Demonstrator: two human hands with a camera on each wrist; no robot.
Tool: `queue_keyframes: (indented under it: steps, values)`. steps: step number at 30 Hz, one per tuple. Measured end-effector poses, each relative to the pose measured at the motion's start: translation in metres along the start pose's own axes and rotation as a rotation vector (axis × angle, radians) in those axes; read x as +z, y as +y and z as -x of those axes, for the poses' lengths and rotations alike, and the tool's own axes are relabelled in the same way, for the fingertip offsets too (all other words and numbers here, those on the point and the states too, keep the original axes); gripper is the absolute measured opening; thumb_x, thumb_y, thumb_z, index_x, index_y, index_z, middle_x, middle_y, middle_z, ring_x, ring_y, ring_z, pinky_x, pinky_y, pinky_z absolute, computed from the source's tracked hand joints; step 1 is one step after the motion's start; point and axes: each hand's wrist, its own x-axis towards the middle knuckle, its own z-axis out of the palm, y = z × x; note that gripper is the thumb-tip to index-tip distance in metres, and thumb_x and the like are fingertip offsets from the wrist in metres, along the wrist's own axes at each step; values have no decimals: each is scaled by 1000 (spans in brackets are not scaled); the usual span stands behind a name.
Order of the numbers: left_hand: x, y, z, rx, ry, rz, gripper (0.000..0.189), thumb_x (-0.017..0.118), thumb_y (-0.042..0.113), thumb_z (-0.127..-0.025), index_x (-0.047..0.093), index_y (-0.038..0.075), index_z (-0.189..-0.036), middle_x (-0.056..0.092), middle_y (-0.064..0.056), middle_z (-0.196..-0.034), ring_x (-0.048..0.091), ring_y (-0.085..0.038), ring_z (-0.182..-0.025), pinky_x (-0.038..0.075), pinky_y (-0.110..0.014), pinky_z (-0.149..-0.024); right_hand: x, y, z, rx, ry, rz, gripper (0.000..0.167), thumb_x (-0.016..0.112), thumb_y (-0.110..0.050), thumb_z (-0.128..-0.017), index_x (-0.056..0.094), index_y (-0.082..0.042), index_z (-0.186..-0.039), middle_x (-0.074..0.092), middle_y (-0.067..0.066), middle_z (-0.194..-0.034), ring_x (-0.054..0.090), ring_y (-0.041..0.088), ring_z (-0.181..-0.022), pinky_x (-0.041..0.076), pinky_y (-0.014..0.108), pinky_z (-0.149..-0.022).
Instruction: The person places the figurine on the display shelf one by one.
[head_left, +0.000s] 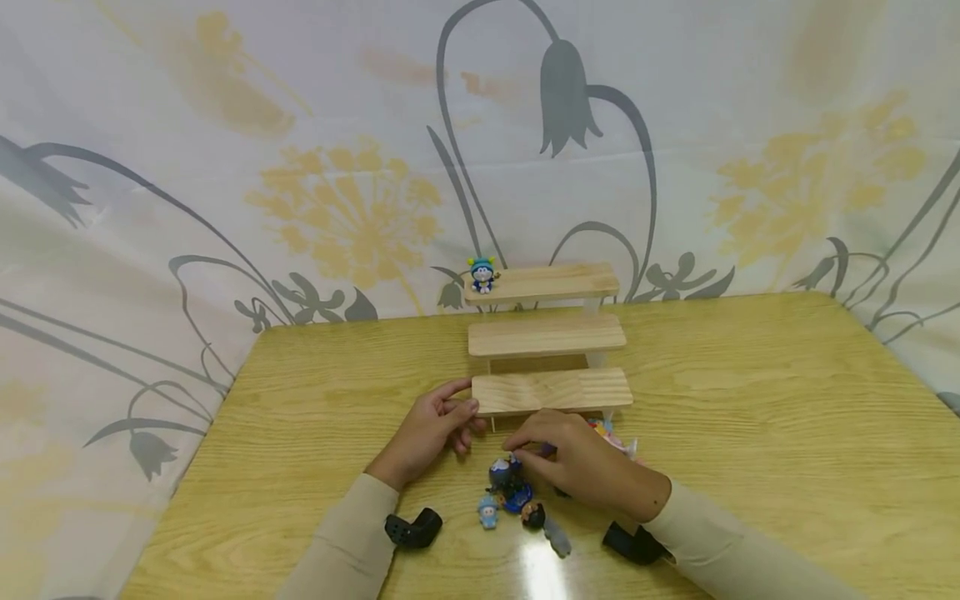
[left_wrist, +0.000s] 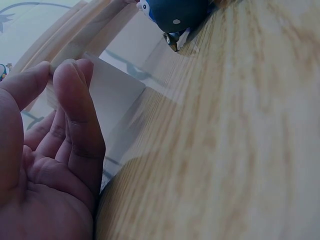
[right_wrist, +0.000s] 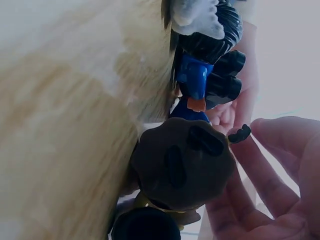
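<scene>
At the left end of the lowest board of a three-step wooden display stand [head_left: 551, 392], my left hand [head_left: 429, 429] pinches the board between thumb and fingers; the left wrist view shows this hand [left_wrist: 60, 150] against the board end. My right hand [head_left: 573, 462] reaches down in front of the stand, its thumb and fingertips pinching the top of a dark blue figurine [head_left: 501, 473]. That figurine [left_wrist: 182, 15] has white spots and round eyes. Close up, the right hand [right_wrist: 270, 185] is beside a brown, scalloped round piece [right_wrist: 185, 165] and a black-haired figure [right_wrist: 210, 45].
Near the right hand lie a light blue figurine [head_left: 487, 512], a dark-haired one [head_left: 533, 515] and a grey one [head_left: 557, 537]. Colourful figurines [head_left: 611, 435] are partly hidden behind that hand. One blue-capped figurine [head_left: 482, 275] stands on the top board's left end. A patterned cloth [head_left: 360, 192] hangs behind.
</scene>
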Motion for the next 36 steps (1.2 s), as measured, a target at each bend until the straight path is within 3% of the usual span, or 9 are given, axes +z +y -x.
queue_keyframes:
  steps: [12, 20, 36]
  values:
    - [1, 3, 1, -2, 8, -15, 62, 57, 29, -104, 31, 6, -156, 74, 1, -92, 62, -9, -64, 56, -24, -60, -3, -1, 0, 80, -114, 16, 18, 68, -14, -97, 74, -14, -113, 70, -7, -109, 63, 6, -100, 56, 24, -86]
    - [1, 3, 1, 0, 12, -25, 61, 57, 29, -104, 32, 6, -155, 74, 1, -92, 62, -9, -64, 56, -24, -60, -3, 0, 0, 104, -140, 11, 18, 66, -15, -98, 74, -16, -115, 70, -8, -110, 63, 6, -101, 56, 24, -85]
    - [2, 4, 1, -9, 12, -22, 61, 56, 27, -104, 31, 7, -156, 74, 2, -91, 61, -9, -64, 56, -23, -61, -3, -3, 1, 127, -221, 63, 25, 64, -15, -99, 72, -15, -123, 70, -6, -122, 62, 10, -112, 55, 31, -95]
